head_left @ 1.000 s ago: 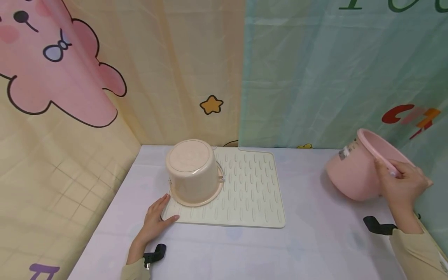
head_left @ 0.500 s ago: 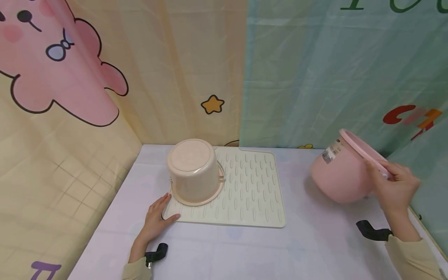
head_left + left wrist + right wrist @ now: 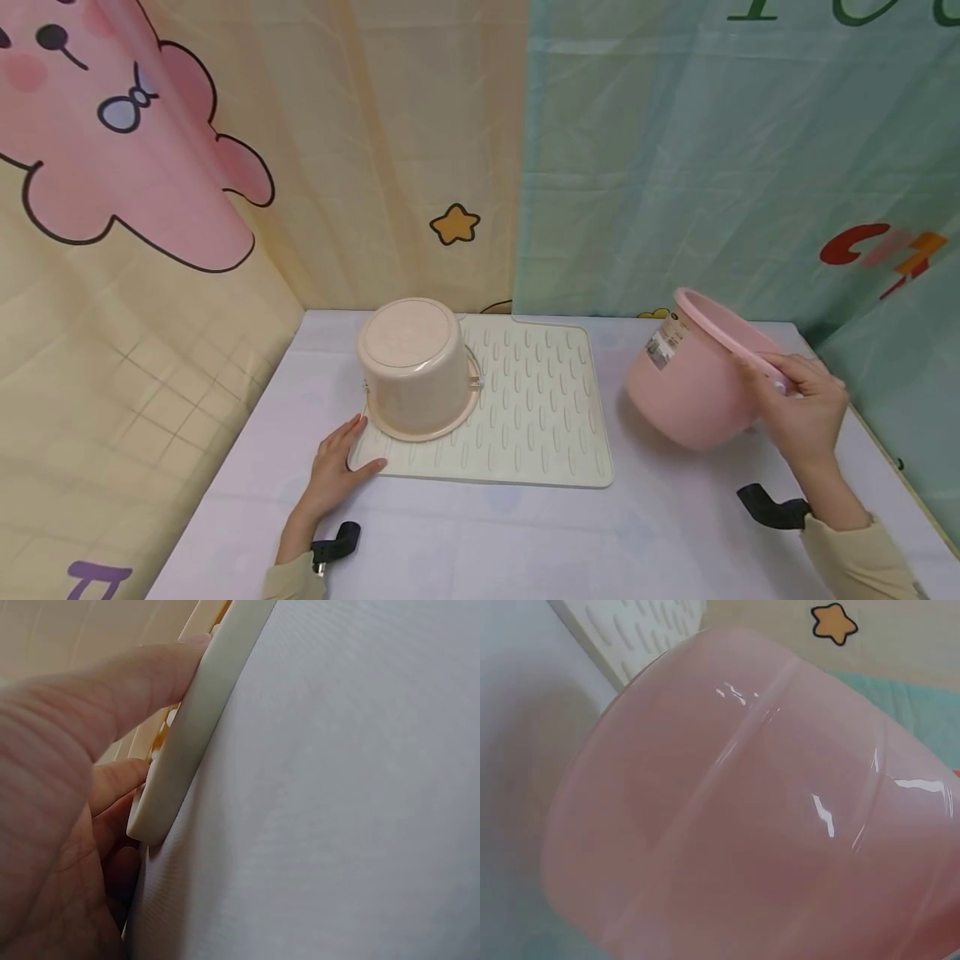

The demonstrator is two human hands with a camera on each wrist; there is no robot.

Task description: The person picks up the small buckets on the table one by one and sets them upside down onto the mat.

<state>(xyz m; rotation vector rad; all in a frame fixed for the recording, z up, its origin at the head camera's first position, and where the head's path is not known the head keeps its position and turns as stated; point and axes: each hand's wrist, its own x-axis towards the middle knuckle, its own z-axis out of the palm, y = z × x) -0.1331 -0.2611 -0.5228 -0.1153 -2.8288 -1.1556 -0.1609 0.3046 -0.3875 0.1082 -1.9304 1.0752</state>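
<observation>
My right hand [image 3: 802, 408] grips the rim of a pink plastic bucket [image 3: 697, 392], tilted with its mouth toward the upper right. A label shows on its side in the head view. Its glossy pink wall fills most of the right wrist view. My left hand [image 3: 336, 467] rests with spread, fairly straight fingers at the near left corner of a cream ridged drying mat [image 3: 540, 417]. In the left wrist view the thumb [image 3: 142, 686] lies on the mat's edge [image 3: 187, 742]. A beige bucket [image 3: 412, 375] stands upside down on the mat's left part.
A table with a pale cloth [image 3: 480, 542] lies under everything. Its back edge meets a beige curtain [image 3: 375, 167] and a green curtain [image 3: 675, 167], both with printed figures. Black camera mounts [image 3: 336, 542] are on both wrists.
My right hand has carried the pink bucket leftward, nearer the mat, and a little toward me. My left hand, the mat and the beige bucket have stayed in place.
</observation>
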